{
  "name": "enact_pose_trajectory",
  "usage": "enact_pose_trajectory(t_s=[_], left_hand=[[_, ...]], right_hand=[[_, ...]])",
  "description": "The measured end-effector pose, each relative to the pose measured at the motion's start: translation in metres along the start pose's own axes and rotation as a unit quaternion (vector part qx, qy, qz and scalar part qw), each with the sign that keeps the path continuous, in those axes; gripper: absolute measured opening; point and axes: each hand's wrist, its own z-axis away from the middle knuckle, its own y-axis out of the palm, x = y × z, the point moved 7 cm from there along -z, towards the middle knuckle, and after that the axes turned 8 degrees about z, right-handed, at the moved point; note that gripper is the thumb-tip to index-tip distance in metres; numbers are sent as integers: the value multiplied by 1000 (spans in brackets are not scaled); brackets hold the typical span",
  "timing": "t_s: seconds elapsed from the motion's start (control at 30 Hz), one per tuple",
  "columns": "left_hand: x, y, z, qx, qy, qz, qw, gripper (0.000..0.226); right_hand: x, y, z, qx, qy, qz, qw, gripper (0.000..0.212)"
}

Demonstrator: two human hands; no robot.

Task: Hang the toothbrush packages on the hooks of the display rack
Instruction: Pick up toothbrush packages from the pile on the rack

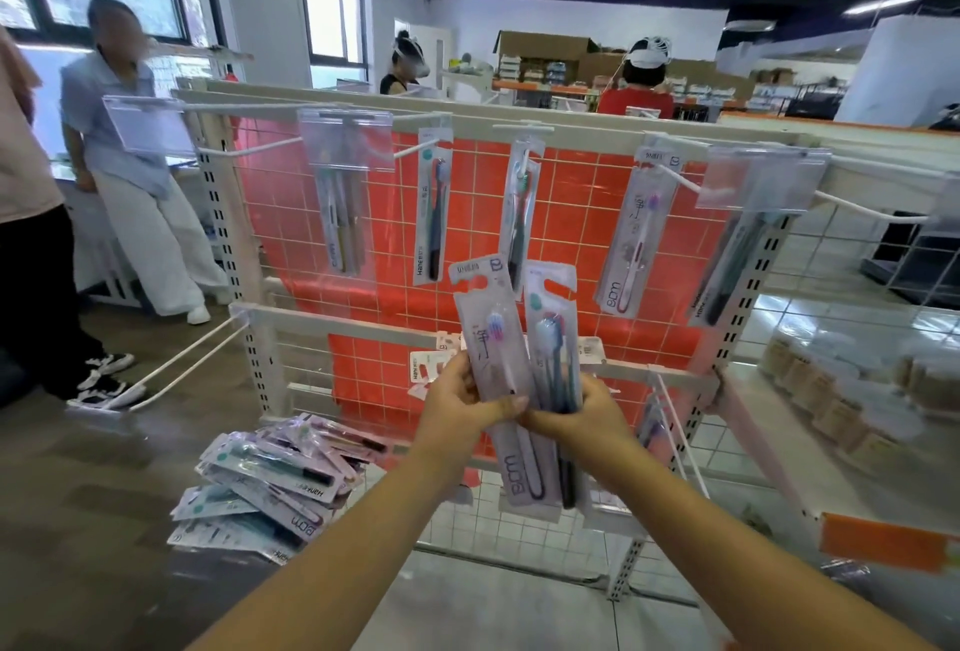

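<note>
Hands meet low at six o'clock: left hand (457, 403) pinches a pale toothbrush package (498, 354), right hand (582, 416) grips a darker package (553, 338). Both packages are upright, unhung, before the rack (571, 136). Likely step: choosing a hook. Next, thread a hanger hole onto a hook (415, 150) toward twelve. Five packages appear hung; a heap (275, 484) lies at eight o'clock.
</note>
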Motion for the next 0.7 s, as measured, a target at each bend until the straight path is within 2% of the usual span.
enact_pose_trajectory(t_s=[0.13,0.27,0.37,0.7], left_hand=[[-6,4,-1,-1,-8,-35,999,35],[-15,5,-3,9,-9,-31,999,33],[-20,3,-6,17,-14,-23,999,20],[-30,-2,-4,34,-10,-8,999,22]], right_hand=[[3,-6,-6,-7,22,-64,998,29],[6,-9,-8,21,30,-113,993,29],[3,-11,-10,22,56,-128,990,42],[3,-29,-8,-7,82,-120,989,21]])
